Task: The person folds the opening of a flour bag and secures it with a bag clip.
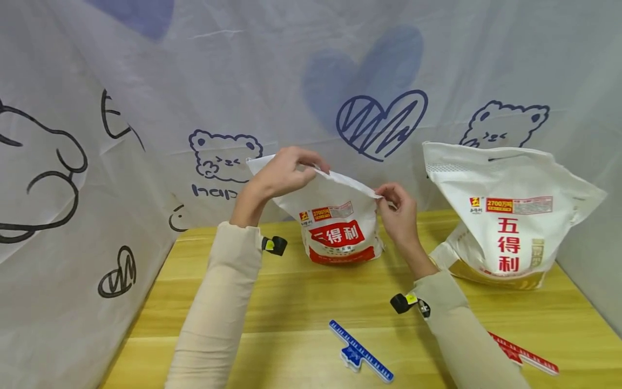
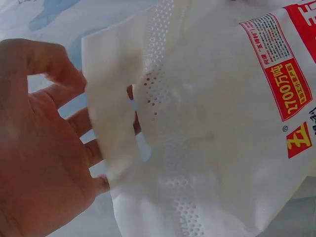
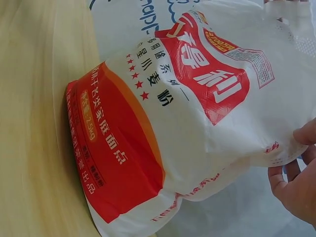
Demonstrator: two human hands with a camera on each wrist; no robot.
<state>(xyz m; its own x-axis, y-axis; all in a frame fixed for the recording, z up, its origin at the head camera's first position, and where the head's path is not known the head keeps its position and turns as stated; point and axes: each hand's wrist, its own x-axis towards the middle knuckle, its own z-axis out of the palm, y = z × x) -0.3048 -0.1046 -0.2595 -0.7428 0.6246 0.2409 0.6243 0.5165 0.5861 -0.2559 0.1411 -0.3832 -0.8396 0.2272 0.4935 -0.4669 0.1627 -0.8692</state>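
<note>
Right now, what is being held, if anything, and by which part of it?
The red-based flour bag: right hand pinches its top right corner; left hand touches the top edge, grip unclear.

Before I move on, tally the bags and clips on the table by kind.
Bags: 2 (red-based bag, gold-based bag)
Clips: 2 (blue clip; red clip, partly hidden)
Total: 4

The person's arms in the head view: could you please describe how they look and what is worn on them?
The left sleeve and right sleeve are long, plain beige and slightly wrinkled. The left wrist camera and right wrist camera look small and black, each with a yellow mark. The left hand and right hand wear no gloves.
</note>
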